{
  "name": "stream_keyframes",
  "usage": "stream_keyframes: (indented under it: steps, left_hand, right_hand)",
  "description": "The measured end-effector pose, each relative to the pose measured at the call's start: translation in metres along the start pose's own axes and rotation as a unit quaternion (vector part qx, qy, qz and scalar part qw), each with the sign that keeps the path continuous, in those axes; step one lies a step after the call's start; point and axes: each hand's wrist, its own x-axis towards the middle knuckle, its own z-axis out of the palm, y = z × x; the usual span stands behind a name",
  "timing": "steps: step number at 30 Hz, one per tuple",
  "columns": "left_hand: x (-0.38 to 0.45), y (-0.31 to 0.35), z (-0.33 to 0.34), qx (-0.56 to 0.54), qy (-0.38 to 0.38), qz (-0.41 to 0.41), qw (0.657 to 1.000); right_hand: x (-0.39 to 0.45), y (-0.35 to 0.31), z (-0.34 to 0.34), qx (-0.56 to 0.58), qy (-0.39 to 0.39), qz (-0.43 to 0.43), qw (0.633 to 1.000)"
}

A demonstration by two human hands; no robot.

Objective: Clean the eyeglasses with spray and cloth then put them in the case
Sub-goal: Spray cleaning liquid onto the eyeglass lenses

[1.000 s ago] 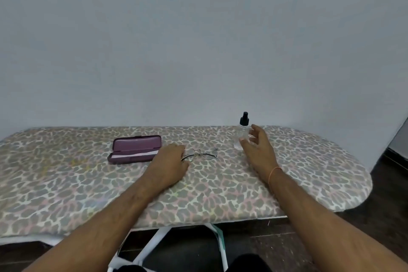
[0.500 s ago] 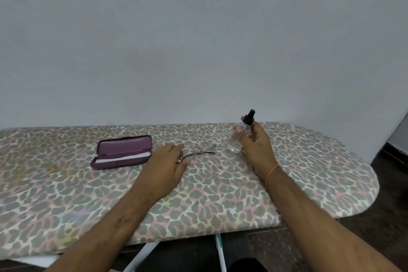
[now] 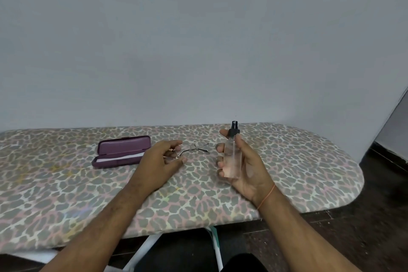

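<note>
Thin wire-framed eyeglasses (image 3: 195, 147) are held at their near end by my left hand (image 3: 159, 161), just above the leopard-print ironing board (image 3: 66, 194). My right hand (image 3: 245, 165) is shut on a clear spray bottle (image 3: 231, 159) with a black nozzle, held upright off the board, just right of the glasses. A purple eyeglass case (image 3: 122, 151) lies open to the left, with a pale cloth (image 3: 120, 158) along its lower half.
A plain grey wall rises right behind the board. The board's rounded end is on the right, above dark floor (image 3: 375, 216). White board legs (image 3: 141, 254) show below the front edge.
My right hand closed on the spray bottle, lifted it off the board and brought it nearer. My left hand took hold of the glasses and raised their near end slightly.
</note>
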Motion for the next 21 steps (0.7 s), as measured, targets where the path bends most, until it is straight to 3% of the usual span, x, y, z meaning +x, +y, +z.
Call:
stream_keyframes:
  steps: [7,11,15,21]
  left_hand:
    - [-0.002,0.0,0.0,-0.002,-0.011,0.019,1.0]
    - [-0.001,-0.001,0.0,0.069,-0.036,0.031,0.997]
    - [0.001,-0.003,0.0,0.062,-0.042,0.0,0.997]
    - [0.005,-0.004,0.001,0.057,-0.064,-0.054,0.995]
  right_hand:
    - [-0.007,0.001,0.015,-0.091,0.026,-0.001,0.995]
    - [-0.001,0.006,0.014,-0.205,0.085,-0.031,0.975]
    - [0.005,0.01,0.013,-0.285,0.097,-0.051,0.952]
    - [0.011,0.01,0.011,-0.257,0.102,-0.031,0.96]
